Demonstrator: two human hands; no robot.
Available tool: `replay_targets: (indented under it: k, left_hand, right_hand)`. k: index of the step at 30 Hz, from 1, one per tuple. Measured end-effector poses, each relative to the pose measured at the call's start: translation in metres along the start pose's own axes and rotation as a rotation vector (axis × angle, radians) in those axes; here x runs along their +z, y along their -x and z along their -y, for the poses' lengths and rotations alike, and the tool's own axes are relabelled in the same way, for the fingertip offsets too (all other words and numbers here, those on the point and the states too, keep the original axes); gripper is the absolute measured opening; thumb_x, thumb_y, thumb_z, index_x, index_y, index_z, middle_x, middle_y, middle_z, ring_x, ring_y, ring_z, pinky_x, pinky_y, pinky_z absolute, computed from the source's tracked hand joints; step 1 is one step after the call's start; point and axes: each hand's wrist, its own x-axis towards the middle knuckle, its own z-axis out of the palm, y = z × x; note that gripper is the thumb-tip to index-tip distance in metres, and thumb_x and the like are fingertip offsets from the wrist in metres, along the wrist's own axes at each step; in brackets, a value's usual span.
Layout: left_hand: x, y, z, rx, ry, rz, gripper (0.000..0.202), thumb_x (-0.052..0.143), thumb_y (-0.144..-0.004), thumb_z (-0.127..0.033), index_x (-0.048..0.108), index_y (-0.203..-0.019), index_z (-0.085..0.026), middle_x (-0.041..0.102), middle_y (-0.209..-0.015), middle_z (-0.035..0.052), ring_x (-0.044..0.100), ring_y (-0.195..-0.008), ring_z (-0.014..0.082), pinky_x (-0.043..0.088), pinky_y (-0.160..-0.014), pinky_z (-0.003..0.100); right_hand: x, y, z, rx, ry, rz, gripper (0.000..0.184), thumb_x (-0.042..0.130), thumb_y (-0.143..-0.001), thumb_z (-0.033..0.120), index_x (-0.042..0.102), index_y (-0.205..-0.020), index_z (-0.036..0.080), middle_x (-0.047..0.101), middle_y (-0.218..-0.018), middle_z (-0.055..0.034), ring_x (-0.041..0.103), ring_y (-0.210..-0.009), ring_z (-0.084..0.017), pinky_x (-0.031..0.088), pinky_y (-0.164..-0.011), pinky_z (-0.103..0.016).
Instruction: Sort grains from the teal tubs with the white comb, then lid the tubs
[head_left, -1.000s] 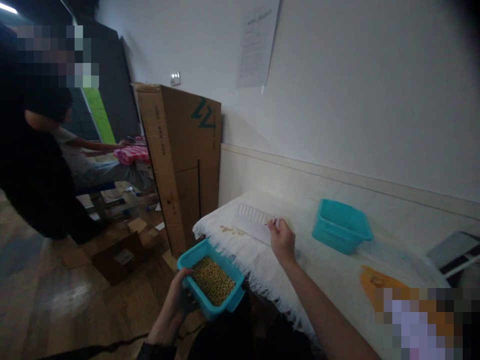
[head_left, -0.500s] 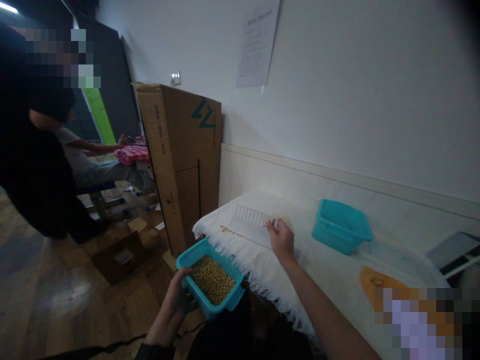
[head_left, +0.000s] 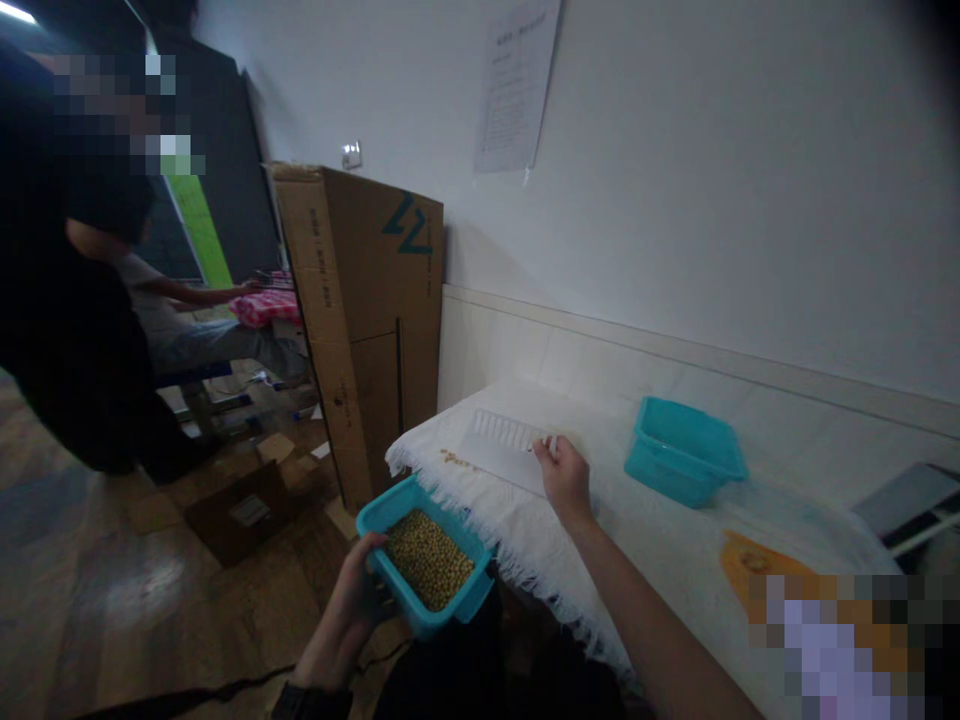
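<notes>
My left hand (head_left: 360, 590) grips the near-left rim of a turquoise plastic bin (head_left: 480, 590), thumb over the edge. The bin is tilted just below the table's fringed edge and holds many round tan beans (head_left: 429, 558), which look like soybeans. My right hand (head_left: 564, 478) pinches the right end of a flat, translucent white plastic sheet (head_left: 499, 455) with a row of slots along its far side. The sheet lies on or just over the white cloth (head_left: 525, 395). A few loose beans (head_left: 452, 459) lie along its near-left edge, close to the fringe.
A second turquoise bin (head_left: 682, 455) stands on the table to the right. Nearer me lies an orange item (head_left: 765, 560). A tall cardboard box (head_left: 367, 330) stands beyond the table's left end. One person stands at left; another sits behind. A smaller carton (head_left: 240, 515) lies on the floor.
Both hands, the bin and the slotted sheet stay almost in place; the bin shifts very slightly right. The seated person's raised hand has lowered.
</notes>
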Motion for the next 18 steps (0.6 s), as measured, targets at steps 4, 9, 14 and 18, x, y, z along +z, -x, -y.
replay_targets:
  k: [4,9,14,18]
  left_hand:
    - [0.000,0.000,0.001,0.007,0.001,0.004,0.024,0.077,-0.093,-0.046,0.068,-0.091,-0.024,0.068,-0.080,0.0069,0.068,-0.074,0.0281,0.061,-0.065,0.038]
    - [0.002,0.010,-0.001,0.023,-0.004,0.020,0.024,0.078,-0.092,-0.045,0.071,-0.095,-0.022,0.071,-0.083,0.0086,0.068,-0.074,0.0286,0.062,-0.065,0.039]
    - [0.007,0.022,-0.004,0.007,-0.021,0.014,0.021,0.074,-0.095,-0.043,0.070,-0.090,-0.022,0.072,-0.083,0.0108,0.069,-0.074,0.0282,0.062,-0.064,0.039]
    - [0.008,0.023,-0.005,0.001,-0.020,-0.004,0.023,0.074,-0.097,-0.043,0.069,-0.088,-0.022,0.070,-0.081,0.0097,0.068,-0.073,0.0278,0.062,-0.063,0.038]
  right_hand:
    - [0.001,-0.001,-0.001,0.015,-0.007,0.018,0.070,0.055,-0.092,0.100,0.045,-0.069,0.034,0.049,-0.059,0.0026,0.045,-0.060,-0.020,0.032,-0.062,-0.034]
    - [0.002,-0.001,-0.002,0.016,-0.024,0.015,0.070,0.057,-0.091,0.099,0.048,-0.069,0.033,0.050,-0.059,0.0022,0.045,-0.061,-0.020,0.033,-0.062,-0.034]
    - [0.001,-0.001,0.002,0.042,-0.069,0.012,0.073,0.061,-0.088,0.102,0.047,-0.067,0.033,0.050,-0.056,0.0026,0.045,-0.058,-0.019,0.034,-0.060,-0.034]
    - [0.001,0.004,0.013,0.065,-0.181,0.109,0.068,0.070,-0.088,0.095,0.059,-0.070,0.030,0.061,-0.058,-0.0006,0.055,-0.061,-0.021,0.041,-0.062,-0.033]
